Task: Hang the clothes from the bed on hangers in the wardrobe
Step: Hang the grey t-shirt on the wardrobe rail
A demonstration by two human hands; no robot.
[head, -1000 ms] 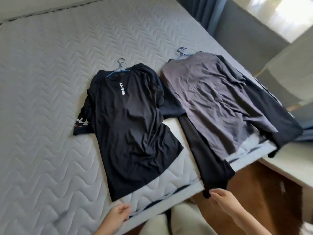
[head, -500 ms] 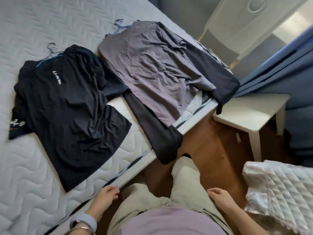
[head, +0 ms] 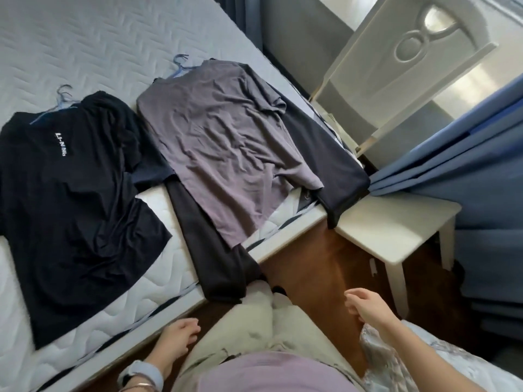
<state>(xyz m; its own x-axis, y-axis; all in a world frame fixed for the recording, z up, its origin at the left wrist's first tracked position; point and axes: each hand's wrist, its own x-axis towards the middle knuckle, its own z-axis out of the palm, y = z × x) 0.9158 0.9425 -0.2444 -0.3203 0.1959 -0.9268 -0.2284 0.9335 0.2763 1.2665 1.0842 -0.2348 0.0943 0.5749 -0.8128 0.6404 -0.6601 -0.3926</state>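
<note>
Since half a second ago your view swings back toward the quilted white mattress [head: 85, 46], and your right hand [head: 365, 306] lifts off your thigh and reaches forward over the brown floor. Left hand [head: 178, 335] has hardly moved, just off the mattress's near edge.

Both hands empty: left loosely curled, fingers bent, holding nothing; right half-open, fingers spread a bit, holding nothing.

Clothes all on the mattress. Black short-sleeve T-shirt with white chest lettering [head: 70, 199] lies at the mattress's near-left part, already on a pale blue wire hanger [head: 60, 101], hook pointing to the far side. Grey-purple crumpled T-shirt [head: 223, 154] lies to its right on the mattress, also on a blue wire hanger [head: 179, 65], hook at the far end. Under it, dark long trousers [head: 215, 264] spill over the mattress's near edge; a second dark leg [head: 334, 171] drapes off the right corner onto the white side table [head: 396, 230].

Key relation: both shirts run long axis near-to-far across the mattress, hems toward you, hooks away. So the hooks, likely the next grab, sit well apart from both hands; you need to lean over. Left hand is nearer the black shirt, right hand nearer the grey one. No wardrobe in view.
</note>
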